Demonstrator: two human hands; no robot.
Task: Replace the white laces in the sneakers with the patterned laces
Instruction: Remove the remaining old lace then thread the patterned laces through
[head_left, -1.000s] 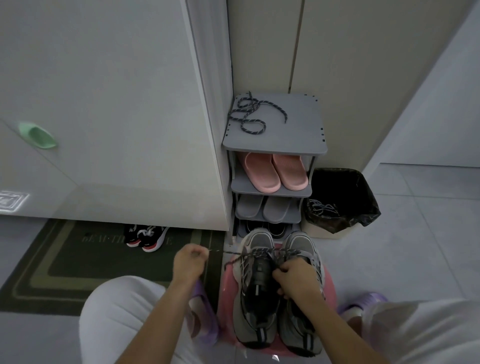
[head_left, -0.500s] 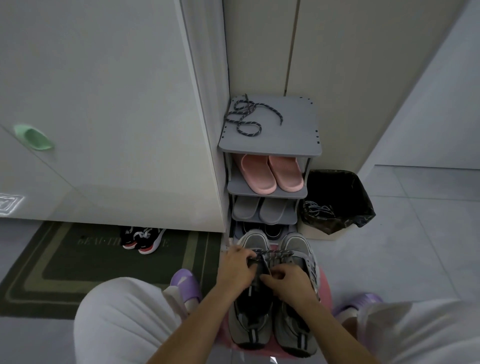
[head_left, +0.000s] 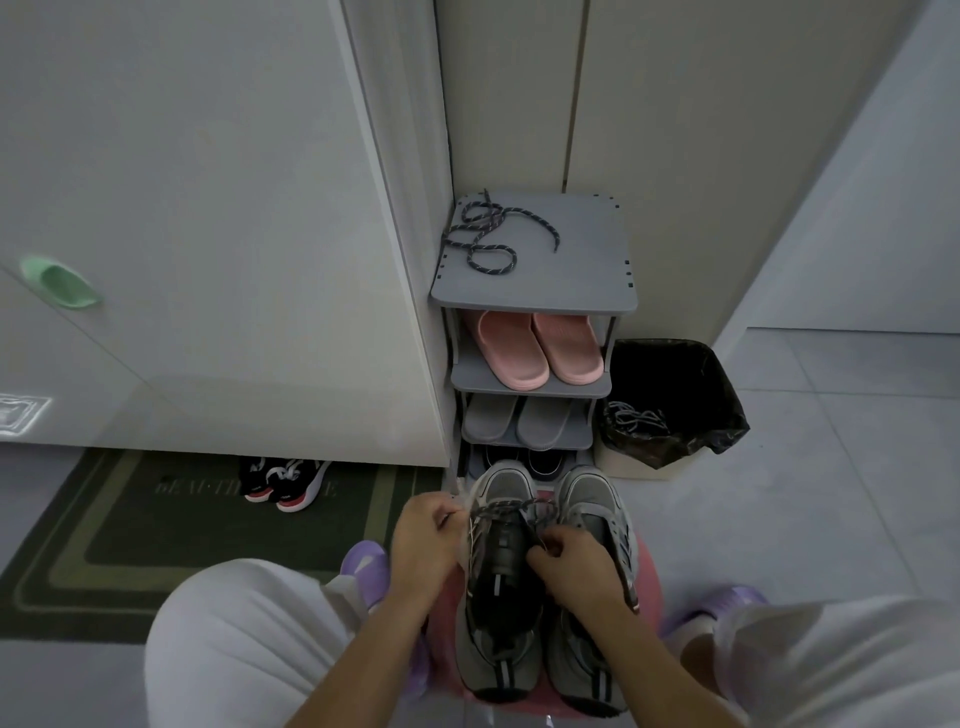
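Two grey sneakers stand side by side on a pink stool (head_left: 649, 571) between my knees. The left sneaker (head_left: 498, 597) has a dark patterned lace (head_left: 511, 508) threaded across its front eyelets. My left hand (head_left: 423, 545) pinches the lace end at the shoe's left side. My right hand (head_left: 569, 566) pinches the other end over the tongue and partly covers the right sneaker (head_left: 592, 499). A second patterned lace (head_left: 488, 236) lies loose on top of the grey shoe rack (head_left: 582, 275).
The rack holds pink slippers (head_left: 540, 351) and grey slippers (head_left: 519, 423). A black-lined bin (head_left: 675, 400) with laces inside stands to its right. Black-red shoes (head_left: 283, 480) sit on a green doormat (head_left: 156, 530) under a white cabinet. My purple slippers flank the stool.
My left hand, which had pulled the lace out to the left, came back to the left sneaker's side. Both hands now work close together at the eyelets.
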